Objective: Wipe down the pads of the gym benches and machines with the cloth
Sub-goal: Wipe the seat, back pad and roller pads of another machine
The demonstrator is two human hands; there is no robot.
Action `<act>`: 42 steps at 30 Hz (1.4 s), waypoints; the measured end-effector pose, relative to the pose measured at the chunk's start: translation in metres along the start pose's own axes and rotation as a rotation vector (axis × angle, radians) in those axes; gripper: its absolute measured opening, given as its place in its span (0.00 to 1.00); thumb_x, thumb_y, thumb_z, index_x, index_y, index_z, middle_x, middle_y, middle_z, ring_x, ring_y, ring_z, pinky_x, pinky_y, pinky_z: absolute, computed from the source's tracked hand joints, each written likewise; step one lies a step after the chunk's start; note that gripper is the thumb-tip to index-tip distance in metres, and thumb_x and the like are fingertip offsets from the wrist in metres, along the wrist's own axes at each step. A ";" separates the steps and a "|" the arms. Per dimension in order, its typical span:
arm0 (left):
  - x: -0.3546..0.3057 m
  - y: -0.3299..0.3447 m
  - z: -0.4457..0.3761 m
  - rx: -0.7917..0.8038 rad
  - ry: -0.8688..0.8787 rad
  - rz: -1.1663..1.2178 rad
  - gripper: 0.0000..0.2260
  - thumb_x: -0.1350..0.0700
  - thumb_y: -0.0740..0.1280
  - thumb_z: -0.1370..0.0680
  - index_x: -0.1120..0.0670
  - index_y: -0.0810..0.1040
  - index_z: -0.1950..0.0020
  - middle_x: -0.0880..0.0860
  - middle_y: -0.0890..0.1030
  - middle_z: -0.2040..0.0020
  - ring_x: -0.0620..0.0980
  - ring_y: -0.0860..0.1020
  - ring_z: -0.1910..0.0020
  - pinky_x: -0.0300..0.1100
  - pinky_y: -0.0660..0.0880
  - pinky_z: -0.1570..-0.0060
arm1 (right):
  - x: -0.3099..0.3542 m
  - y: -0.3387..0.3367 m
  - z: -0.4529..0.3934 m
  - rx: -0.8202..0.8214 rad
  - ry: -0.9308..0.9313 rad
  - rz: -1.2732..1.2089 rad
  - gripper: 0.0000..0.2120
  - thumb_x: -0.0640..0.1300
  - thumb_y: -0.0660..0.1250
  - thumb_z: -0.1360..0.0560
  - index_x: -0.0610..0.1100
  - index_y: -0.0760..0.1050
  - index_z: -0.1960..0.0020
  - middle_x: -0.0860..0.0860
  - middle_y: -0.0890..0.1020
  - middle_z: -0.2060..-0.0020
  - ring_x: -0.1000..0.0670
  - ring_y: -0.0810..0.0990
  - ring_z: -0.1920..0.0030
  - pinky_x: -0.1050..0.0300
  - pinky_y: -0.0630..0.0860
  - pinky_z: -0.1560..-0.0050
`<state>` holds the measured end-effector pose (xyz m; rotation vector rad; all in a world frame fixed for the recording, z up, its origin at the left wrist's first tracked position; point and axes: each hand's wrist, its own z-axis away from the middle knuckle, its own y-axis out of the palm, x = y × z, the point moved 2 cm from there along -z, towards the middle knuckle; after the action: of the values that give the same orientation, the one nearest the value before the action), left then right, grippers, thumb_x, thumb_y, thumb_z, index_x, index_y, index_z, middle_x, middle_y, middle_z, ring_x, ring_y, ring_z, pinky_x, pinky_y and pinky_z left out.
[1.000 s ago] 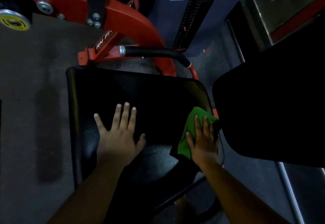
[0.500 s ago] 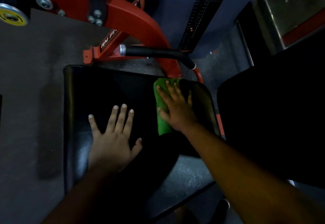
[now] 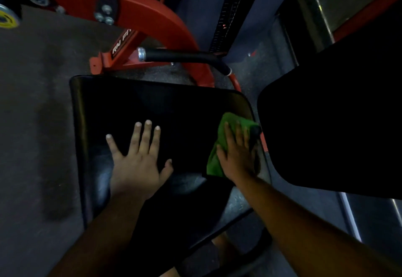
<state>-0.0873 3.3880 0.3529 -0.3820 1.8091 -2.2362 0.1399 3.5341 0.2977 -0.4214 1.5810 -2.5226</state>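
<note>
A: Biggest first?
B: Red machine frame (image 3: 150, 15), then black seat pad (image 3: 174, 111), back pad (image 3: 337, 113) to its right.
A: Hands?
B: Left hand (image 3: 139, 163) flat on seat pad, fingers spread. Right hand (image 3: 237, 155) presses green cloth (image 3: 217, 146) at pad's right edge, fingers straight, close together.

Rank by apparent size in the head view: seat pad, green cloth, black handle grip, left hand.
1. seat pad
2. left hand
3. green cloth and black handle grip: unsure, since the right hand covers much of the cloth.
</note>
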 end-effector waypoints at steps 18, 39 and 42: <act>0.002 0.000 0.016 -0.061 0.017 0.093 0.35 0.36 0.48 0.19 0.55 0.52 0.17 0.54 0.49 0.16 0.51 0.46 0.17 0.76 0.43 0.28 | 0.004 0.037 0.137 0.031 -0.206 -0.041 0.35 0.62 0.49 0.24 0.57 0.53 0.18 0.48 0.58 0.19 0.40 0.56 0.20 0.36 0.61 0.28; 0.042 0.040 0.218 -0.059 -0.435 0.903 0.35 0.34 0.48 0.21 0.43 0.36 0.18 0.43 0.48 0.17 0.41 0.48 0.19 0.63 0.40 0.22 | 0.209 0.020 0.091 -0.089 -0.605 0.153 0.38 0.74 0.48 0.23 0.60 0.43 0.18 0.49 0.47 0.17 0.38 0.46 0.19 0.27 0.46 0.24; 0.045 0.036 0.220 -0.124 -0.482 1.199 0.33 0.35 0.52 0.21 0.32 0.35 0.23 0.36 0.49 0.19 0.38 0.53 0.20 0.61 0.47 0.21 | 0.212 0.032 0.137 -0.131 -0.638 0.125 0.34 0.66 0.50 0.20 0.56 0.52 0.18 0.44 0.55 0.18 0.35 0.53 0.20 0.29 0.55 0.25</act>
<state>-0.0520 3.1640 0.3641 0.1428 1.3234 -1.0836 -0.0207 3.3470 0.3602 -0.9873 1.4479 -1.9126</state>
